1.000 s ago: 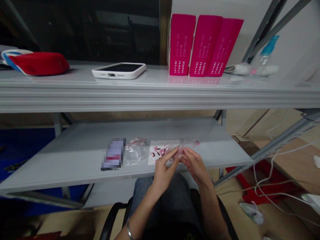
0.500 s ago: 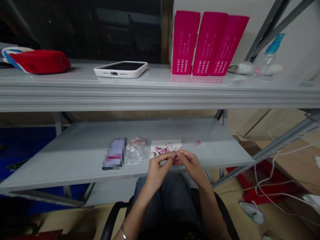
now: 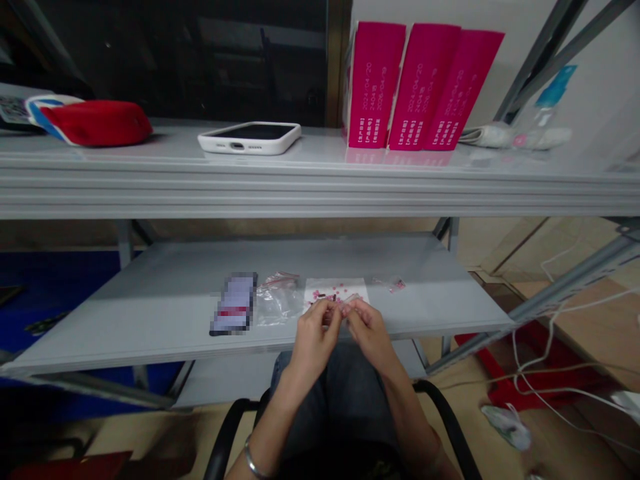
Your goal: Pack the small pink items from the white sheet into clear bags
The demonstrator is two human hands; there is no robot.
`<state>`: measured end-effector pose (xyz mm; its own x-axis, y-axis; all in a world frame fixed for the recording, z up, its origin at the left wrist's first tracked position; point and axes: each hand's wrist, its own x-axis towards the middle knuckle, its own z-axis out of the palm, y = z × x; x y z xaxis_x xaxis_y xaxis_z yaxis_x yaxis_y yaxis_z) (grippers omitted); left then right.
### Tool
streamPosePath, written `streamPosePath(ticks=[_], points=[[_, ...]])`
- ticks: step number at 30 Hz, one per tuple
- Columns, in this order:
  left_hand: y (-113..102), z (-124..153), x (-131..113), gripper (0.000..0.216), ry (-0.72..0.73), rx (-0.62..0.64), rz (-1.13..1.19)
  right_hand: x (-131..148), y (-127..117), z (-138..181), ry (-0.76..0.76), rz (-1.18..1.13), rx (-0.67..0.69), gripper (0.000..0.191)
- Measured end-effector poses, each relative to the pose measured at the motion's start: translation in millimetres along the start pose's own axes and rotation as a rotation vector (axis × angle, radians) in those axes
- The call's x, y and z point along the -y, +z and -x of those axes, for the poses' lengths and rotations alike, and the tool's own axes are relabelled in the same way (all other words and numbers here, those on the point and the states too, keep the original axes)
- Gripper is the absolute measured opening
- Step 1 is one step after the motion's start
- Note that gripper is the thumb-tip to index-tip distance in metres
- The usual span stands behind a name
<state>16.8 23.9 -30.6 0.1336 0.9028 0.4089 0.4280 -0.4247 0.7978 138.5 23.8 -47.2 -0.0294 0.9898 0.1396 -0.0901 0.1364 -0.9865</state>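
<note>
Over the near edge of a white paper sheet (image 3: 359,287), my left hand (image 3: 315,330) and my right hand (image 3: 369,328) meet with fingertips pinched together. The right fingers grip what looks like a small clear plastic bag (image 3: 354,298); its details are blurred. Whatever the left fingertips pinch is too small to make out. Small pink pieces (image 3: 341,289) and a few dark ones (image 3: 321,296) lie scattered on the paper, partly hidden by my hands. Right of the sheet lies a small clear bag with pink bits (image 3: 397,285). A larger clear zip bag (image 3: 277,303) lies to its left.
A phone with a blurred screen (image 3: 234,303) lies left on the lower grey shelf (image 3: 165,307). Above, the upper shelf (image 3: 320,190) holds a white-cased phone (image 3: 250,140), a red pouch (image 3: 107,123), magenta boxes (image 3: 377,87) and a spray bottle (image 3: 547,107). Cables (image 3: 530,373) hang at right.
My hands have shifted slightly, the fingertips a little further left and the right hand turned more upright. The view has moved slightly; objects on the shelves stay put.
</note>
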Motion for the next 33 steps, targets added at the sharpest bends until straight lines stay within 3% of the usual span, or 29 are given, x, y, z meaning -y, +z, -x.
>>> streamPosePath(ticks=[6,11,16,20,23,26,30,33], points=[[11.9,3.0,5.2,0.015,-0.078,-0.107,-0.053,-4.2,17.0,7.9,-0.001,-0.045,-0.093,0.024],[2.5,-2.6,11.1,0.015,-0.116,-0.176,-0.028,-6.1,23.7,17.8,0.01,0.057,-0.071,0.018],[-2.8,1.5,18.5,0.011,-0.022,-0.049,-0.019,-13.8,19.3,14.9,0.005,0.108,-0.14,0.022],[-2.4,4.7,23.3,0.023,0.095,0.119,-0.132,-16.6,18.4,15.2,-0.021,0.129,-0.147,0.022],[-3.4,3.1,24.0,0.025,0.105,0.13,-0.14,-18.6,20.3,19.2,0.0,0.115,-0.151,0.022],[-5.6,0.8,23.7,0.022,0.11,0.095,-0.147,-22.2,19.8,21.7,0.128,-0.01,-0.146,0.031],[-7.2,0.5,23.3,0.027,0.143,0.079,-0.219,-27.1,13.0,17.9,0.412,-0.335,-0.075,0.047],[-6.6,1.9,22.2,0.027,0.17,0.133,-0.252,-29.0,6.6,12.0,0.556,-0.671,0.037,0.042]])
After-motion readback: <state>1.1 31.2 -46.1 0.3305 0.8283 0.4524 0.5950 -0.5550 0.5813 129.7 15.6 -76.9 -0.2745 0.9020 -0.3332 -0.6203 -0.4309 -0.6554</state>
